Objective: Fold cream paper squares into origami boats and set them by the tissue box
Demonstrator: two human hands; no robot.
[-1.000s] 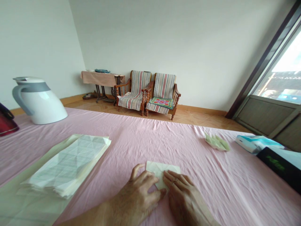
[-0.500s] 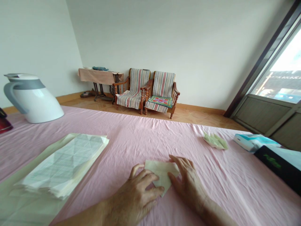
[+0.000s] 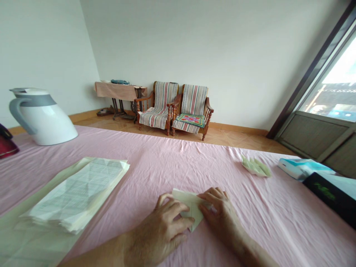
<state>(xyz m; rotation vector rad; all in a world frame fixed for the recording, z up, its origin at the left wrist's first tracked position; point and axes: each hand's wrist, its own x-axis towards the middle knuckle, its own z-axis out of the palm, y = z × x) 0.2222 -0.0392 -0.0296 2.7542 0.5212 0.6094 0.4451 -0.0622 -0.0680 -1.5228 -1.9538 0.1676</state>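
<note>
A small folded piece of cream paper lies on the pink tablecloth near the front edge. My left hand rests on its left side, fingers curled and pressing it down. My right hand covers its right part, fingertips pinching a fold flat. To the left sits a stack of cream paper sheets with creased grid lines.
A white jug stands at the far left beside a red object. Folded green paper shapes lie at the right, next to a teal-white pack and a black box. Two striped armchairs stand beyond.
My right hand slid back from the paper's far right corner onto the fold near the middle. My left hand kept pressing the left side. The view shifted slightly.
</note>
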